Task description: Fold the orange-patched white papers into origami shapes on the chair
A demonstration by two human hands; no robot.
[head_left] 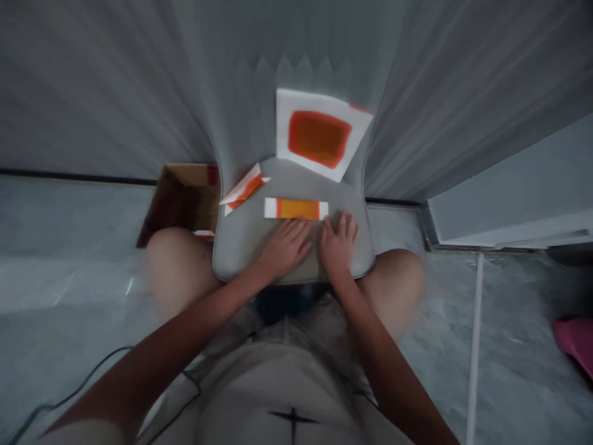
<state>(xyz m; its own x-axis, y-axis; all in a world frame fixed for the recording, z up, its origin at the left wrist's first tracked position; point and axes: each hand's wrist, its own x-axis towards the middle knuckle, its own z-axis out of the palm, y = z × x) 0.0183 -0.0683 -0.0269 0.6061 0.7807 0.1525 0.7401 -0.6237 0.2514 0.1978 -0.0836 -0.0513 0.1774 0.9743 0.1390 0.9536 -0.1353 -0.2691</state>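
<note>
A grey chair seat point(245, 238) stands in front of me between my knees. On it lies a folded white and orange paper strip point(296, 209). My left hand point(285, 246) rests flat on the seat just below the strip, fingers stretched out toward it. My right hand point(338, 242) lies flat beside it, fingers spread near the strip's right end. A folded orange and white paper piece point(243, 188) lies at the seat's back left. A white sheet with an orange rectangle point(319, 136) leans on the chair's backrest.
An open cardboard box point(178, 201) sits on the floor left of the chair. Grey curtains hang behind. A pink object point(577, 343) lies at the right edge, a white rod point(475, 346) runs along the floor, and a dark cable point(92, 371) trails at lower left.
</note>
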